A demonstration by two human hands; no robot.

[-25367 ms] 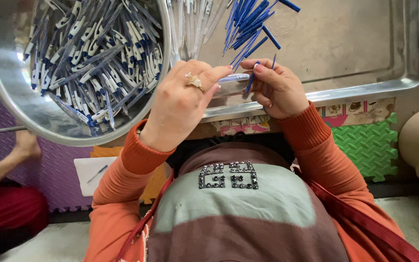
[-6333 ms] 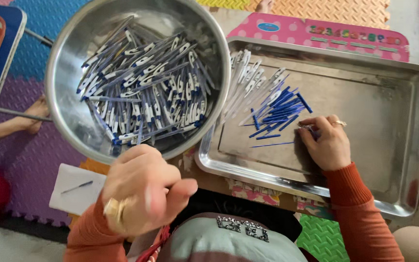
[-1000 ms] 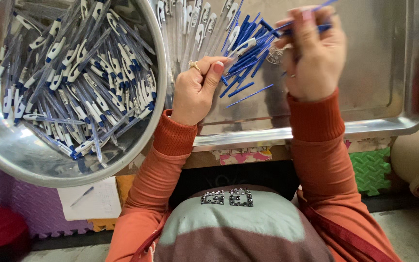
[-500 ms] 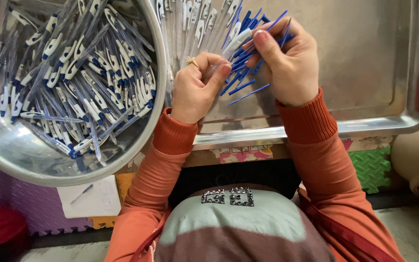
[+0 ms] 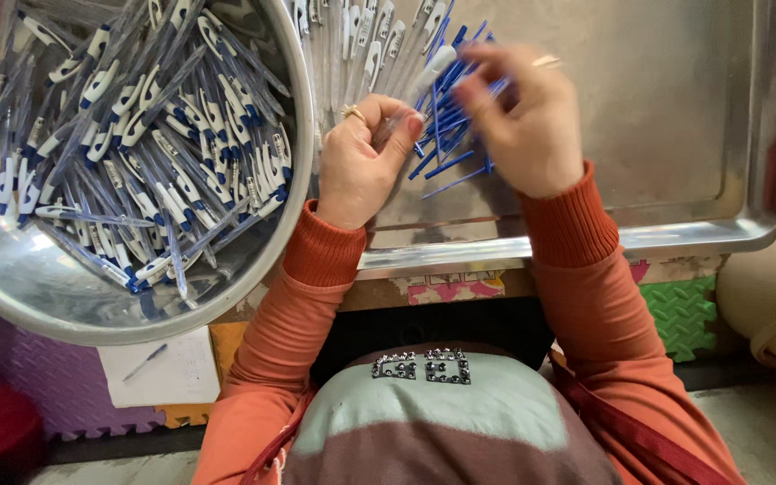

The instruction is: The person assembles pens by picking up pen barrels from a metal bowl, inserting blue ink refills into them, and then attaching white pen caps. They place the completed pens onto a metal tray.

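While a clear pen barrel (image 5: 406, 99) is pinched in the left hand (image 5: 357, 162) over the steel tray (image 5: 675, 135), a thin blue refill (image 5: 469, 94) is grasped by the right hand (image 5: 523, 121) near it, apparently so both ends can meet.

Bright even light; steel glare, right hand (image 5: 523, 126) motion-blurred.
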